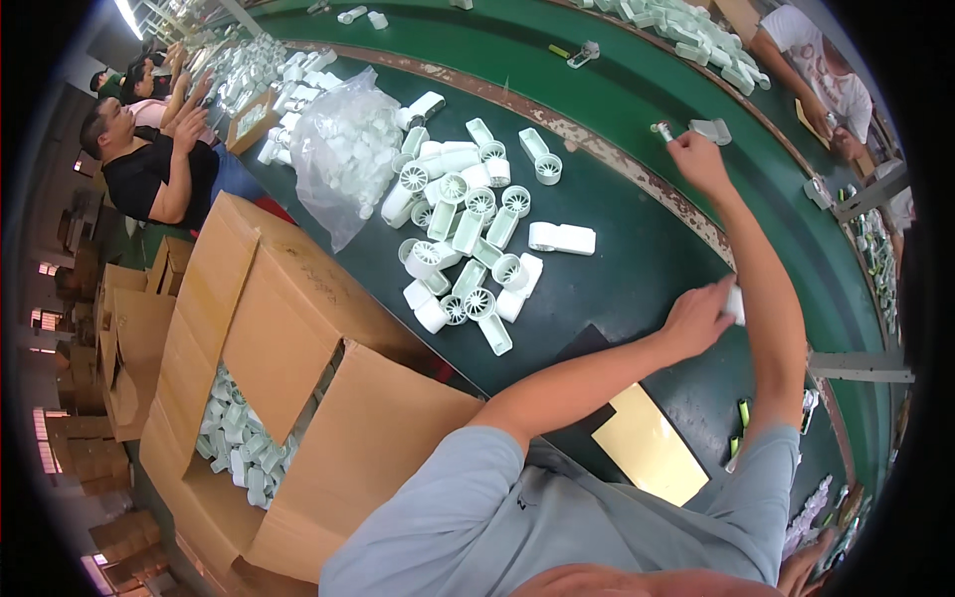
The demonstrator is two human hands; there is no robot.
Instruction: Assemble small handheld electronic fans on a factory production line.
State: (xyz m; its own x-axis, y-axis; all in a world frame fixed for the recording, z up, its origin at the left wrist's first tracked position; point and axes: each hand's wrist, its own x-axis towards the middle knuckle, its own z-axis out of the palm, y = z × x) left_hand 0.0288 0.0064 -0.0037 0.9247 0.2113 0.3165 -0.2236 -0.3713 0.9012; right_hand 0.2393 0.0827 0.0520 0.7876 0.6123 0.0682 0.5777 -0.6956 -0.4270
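Parts pile (pixel 468 224): on the table (pixel 617 289), left of the left fingers (pixel 714 297)
Bag (pixel 343 214): also on the table, farther left, past the pile
Carton (pixel 269 308): well left of the left fingers, loose parts (pixel 239 438) inside
Sheet (pixel 652 448): nearer the body (pixel 567 507) than the left fingers
Belt (pixel 477 40): beyond the left fingers, under the right fingers (pixel 680 147)

Site: factory assembly hall. Evidence: a long green conveyor (pixel 477 60) ran along the far edge of the table (pixel 617 289); pale-green plastic parts (pixel 468 231) lay heaped on the table; a large open carton (pixel 288 289) of similar pieces stood beside its left edge; co-workers (pixel 149 179) lined both sides; stacked boxes (pixel 90 448) stood behind.
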